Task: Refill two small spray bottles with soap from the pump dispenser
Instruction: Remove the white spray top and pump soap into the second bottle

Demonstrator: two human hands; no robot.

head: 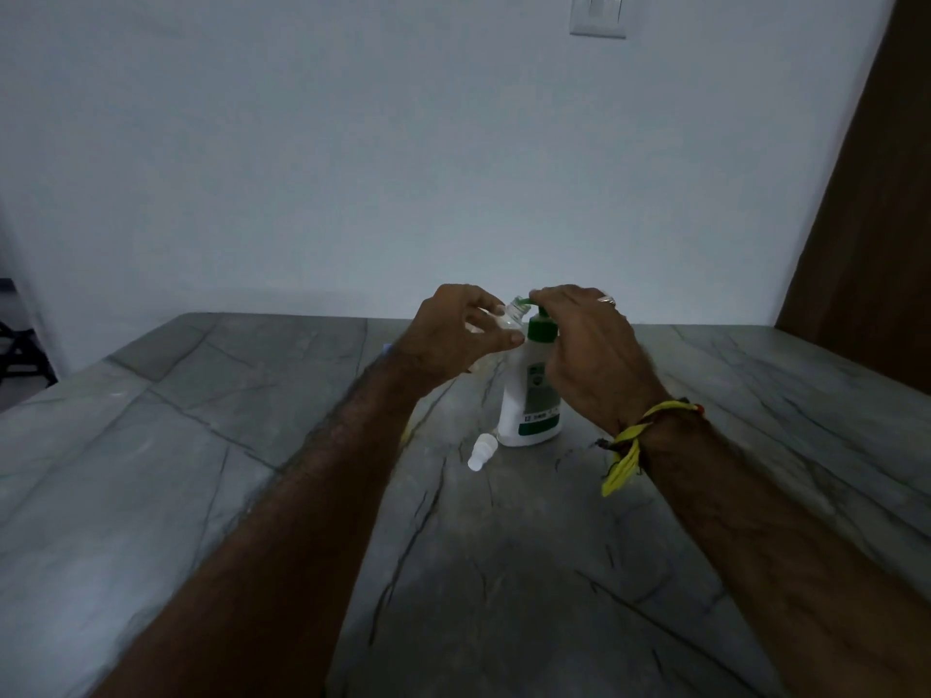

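Left hand (pixel 456 327) pinches small spray bottle (pixel 510 318) tilted w/ its mouth under the spout, right hand (pixel 584 340) pressing pump dispenser (pixel 533 395) top to fill it.

views: one only, head-worn wide-angle; nothing shared with a second view
position: at the person's head, above the near edge of the grey veined bench (pixel 201 445)
facing: forward and slightly down, across the bench toward the pale wall (pixel 352 168)
framing: both forearms enter from the bottom corners and converge mid-frame
range: left hand (pixel 453 327) and right hand (pixel 589 345) sit at arm's length, small in frame, just below centre
top edge: light switch plate (pixel 598 15) on the wall
right edge: brown door (pixel 876 219), leaning from lens distortion
left edge: dark opening beside the wall
light: dim, bench corners fall off dark
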